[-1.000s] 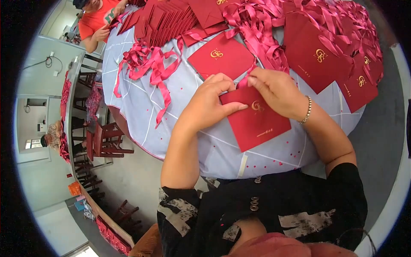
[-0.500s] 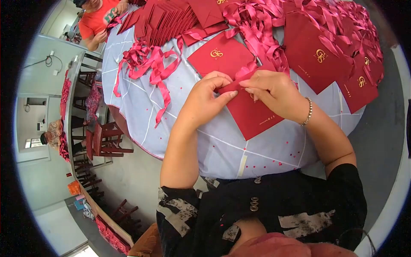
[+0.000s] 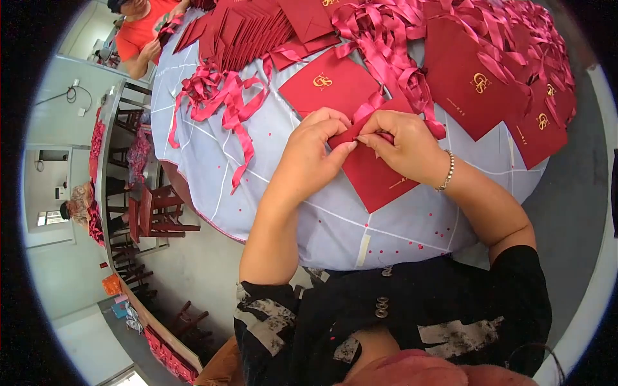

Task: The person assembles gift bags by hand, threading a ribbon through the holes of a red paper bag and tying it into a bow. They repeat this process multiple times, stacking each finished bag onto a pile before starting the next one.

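A flat red paper bag (image 3: 374,179) with small gold print lies tilted between my hands on the cloth-covered table. My left hand (image 3: 313,157) is closed on its upper left edge, thumb on top. Close beside it, my right hand (image 3: 412,149) pinches at the same top edge, its fingers curled around a piece of pink ribbon (image 3: 368,108). The ribbon rises from the edge between the hands; where it passes through the paper is hidden by my fingers. Just beyond lies another red bag (image 3: 322,80) with a gold logo.
Stacked red bags (image 3: 248,35) and a heap of pink ribbons (image 3: 386,45) cover the table's far side. Loose ribbons (image 3: 235,106) trail at the left. Red paper dots dot the cloth (image 3: 322,238). A person in orange (image 3: 138,38) works across the table. Wooden stools (image 3: 158,209) stand left.
My right hand has shifted slightly left, closer to my left thumb, with its fingers curled further in. The pink ribbon loop above the edge has changed shape. My left hand has hardly moved.
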`<state>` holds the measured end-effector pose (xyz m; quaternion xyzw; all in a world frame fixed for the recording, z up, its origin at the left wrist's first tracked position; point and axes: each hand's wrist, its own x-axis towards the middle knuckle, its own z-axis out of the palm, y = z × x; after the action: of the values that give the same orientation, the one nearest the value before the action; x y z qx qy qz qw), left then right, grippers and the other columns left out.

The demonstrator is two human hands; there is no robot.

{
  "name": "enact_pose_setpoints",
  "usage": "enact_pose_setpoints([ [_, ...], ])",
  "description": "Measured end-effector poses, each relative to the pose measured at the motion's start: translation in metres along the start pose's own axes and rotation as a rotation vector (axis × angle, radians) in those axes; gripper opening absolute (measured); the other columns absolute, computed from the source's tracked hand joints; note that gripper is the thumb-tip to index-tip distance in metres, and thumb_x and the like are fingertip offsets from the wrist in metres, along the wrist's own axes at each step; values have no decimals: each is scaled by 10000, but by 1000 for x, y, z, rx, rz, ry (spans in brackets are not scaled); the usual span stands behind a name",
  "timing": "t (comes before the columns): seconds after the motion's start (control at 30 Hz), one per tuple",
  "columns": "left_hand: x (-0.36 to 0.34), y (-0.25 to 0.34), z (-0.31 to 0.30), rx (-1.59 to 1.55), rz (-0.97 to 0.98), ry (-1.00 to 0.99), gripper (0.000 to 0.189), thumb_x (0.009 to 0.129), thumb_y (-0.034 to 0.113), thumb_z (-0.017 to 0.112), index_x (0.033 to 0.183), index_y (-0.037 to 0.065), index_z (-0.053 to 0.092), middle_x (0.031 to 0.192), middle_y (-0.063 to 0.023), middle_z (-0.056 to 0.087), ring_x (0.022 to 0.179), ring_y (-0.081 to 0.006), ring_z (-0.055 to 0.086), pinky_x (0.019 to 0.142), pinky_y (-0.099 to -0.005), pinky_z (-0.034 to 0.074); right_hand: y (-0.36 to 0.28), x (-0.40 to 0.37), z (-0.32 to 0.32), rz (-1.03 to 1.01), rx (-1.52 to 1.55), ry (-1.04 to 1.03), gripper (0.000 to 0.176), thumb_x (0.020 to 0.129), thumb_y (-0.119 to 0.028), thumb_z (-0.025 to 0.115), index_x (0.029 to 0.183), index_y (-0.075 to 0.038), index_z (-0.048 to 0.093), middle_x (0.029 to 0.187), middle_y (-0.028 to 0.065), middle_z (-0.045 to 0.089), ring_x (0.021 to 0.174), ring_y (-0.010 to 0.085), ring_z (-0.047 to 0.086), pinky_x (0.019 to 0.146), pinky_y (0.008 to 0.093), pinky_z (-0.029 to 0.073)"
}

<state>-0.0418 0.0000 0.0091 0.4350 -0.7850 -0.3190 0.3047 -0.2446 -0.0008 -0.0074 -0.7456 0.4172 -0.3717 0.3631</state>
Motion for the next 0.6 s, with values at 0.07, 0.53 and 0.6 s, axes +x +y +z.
enact_pose_setpoints([
  [0.07, 0, 0, 1, 24, 18, 9, 174, 761, 24, 726, 872, -36, 606, 1022, -125, 622, 966, -242, 611, 848, -309, 472, 1, 0, 1, -72, -43, 38, 101, 836, -91, 693, 847, -7, 637, 784, 172, 653, 711, 324, 651, 630, 391, 501],
  [0.53, 2, 1, 9, 11, 9, 12, 153, 766, -11, 702, 864, -47, 589, 1044, -135, 619, 987, -269, 605, 851, -322, 476, 7, -1, 10, -86, -190, 104, 94, 831, -91, 656, 814, -19, 598, 767, 181, 633, 725, 374, 639, 640, 462, 503],
  [0.6, 2, -3, 11, 4, 24, 21, 151, 760, -25, 697, 864, -46, 589, 1060, -137, 614, 998, -270, 603, 858, -325, 477, 6, -2, 10, -93, -190, 109, 95, 830, -91, 654, 809, -21, 593, 764, 180, 631, 721, 375, 638, 637, 464, 504],
])
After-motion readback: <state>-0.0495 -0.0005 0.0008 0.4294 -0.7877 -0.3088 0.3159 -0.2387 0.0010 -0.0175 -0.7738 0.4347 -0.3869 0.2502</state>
